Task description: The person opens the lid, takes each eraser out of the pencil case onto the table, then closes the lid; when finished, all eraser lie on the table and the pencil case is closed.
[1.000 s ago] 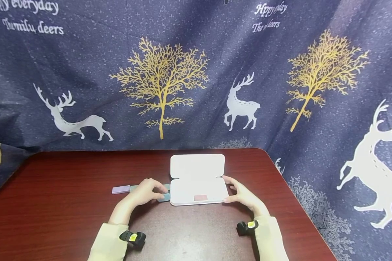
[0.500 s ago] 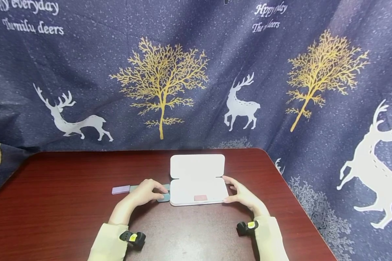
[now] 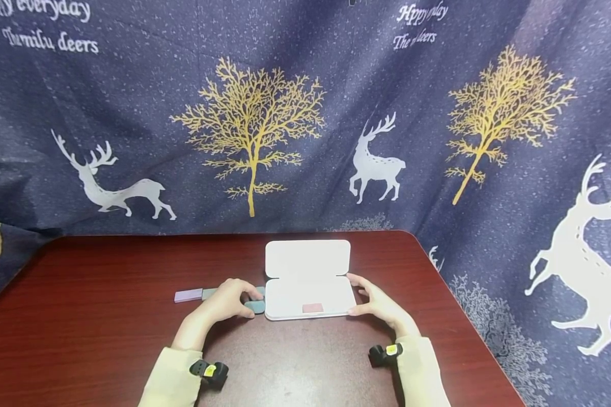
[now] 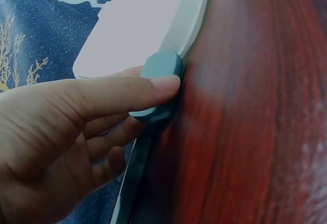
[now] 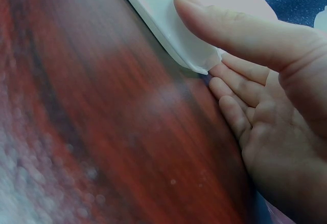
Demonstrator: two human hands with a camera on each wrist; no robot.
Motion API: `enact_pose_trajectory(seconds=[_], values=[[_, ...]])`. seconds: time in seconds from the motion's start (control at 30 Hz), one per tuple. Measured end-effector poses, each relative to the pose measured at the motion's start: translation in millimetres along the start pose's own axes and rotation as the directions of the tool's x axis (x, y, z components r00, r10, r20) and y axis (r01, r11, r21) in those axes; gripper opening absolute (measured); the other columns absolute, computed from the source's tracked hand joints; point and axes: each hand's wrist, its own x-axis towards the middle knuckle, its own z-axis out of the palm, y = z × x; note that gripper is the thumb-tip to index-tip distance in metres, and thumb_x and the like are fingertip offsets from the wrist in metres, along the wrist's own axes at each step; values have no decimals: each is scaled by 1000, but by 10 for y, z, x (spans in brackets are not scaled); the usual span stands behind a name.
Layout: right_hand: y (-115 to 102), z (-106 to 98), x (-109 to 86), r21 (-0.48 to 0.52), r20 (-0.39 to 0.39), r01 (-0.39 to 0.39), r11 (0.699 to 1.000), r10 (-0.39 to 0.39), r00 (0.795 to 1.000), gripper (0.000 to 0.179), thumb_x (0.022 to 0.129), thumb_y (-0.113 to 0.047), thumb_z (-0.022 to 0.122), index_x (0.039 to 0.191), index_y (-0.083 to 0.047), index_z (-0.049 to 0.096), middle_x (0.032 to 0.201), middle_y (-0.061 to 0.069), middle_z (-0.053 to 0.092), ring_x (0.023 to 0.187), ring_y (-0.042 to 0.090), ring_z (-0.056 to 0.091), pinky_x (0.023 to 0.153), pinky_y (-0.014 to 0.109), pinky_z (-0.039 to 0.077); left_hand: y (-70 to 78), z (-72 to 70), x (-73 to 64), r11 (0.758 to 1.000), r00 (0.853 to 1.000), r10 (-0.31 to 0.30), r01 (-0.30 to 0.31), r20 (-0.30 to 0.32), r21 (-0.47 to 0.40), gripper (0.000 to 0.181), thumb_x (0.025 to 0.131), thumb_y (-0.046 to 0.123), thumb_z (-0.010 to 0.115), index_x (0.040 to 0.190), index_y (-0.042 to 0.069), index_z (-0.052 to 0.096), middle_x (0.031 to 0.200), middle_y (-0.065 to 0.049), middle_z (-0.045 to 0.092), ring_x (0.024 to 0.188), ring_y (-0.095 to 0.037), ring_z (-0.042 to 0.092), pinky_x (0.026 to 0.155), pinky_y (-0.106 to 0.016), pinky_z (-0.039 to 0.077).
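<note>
If left grip, pinching the teal rounded block, slackens, I could fumble it; right grip holds the white rectangular case.

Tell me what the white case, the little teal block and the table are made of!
White case: maybe plastic or painted metal; smooth, rounded edges. Teal block: perhaps rubber or plastic; matte, evenly coloured. Table: probably wood or laminate; streaky reddish grain, with glossy glare.

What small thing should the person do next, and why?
Probably lift the teal block over the white case: the left hand pinches it just beside the case, the lid is open, and the right hand holds the case's opposite end.
</note>
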Motion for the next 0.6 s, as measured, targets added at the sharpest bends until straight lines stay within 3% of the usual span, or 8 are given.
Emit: enact_pose_trajectory(seconds=[0.27,0.6], values=[[-8,-17,4,5,-6,-10,1000,10,1000,87,75,-11,82,148,-2,36,151,22,39,136,43,36,113,57,28,-8,22,11,1000,999,-12,13,-42,27,32,64,0,85,93,8,75,85,-1,71,74,-12,62,64,-26,51],[14,-14,13,-5,-4,4,1000,-4,1000,87,74,-12,82,148,0,36,150,23,39,135,44,37,112,57,29,-32,22,14,994,998,39,-35,-42,102,27,67,6,84,93,9,77,85,1,68,75,-9,57,65,-23,48]])
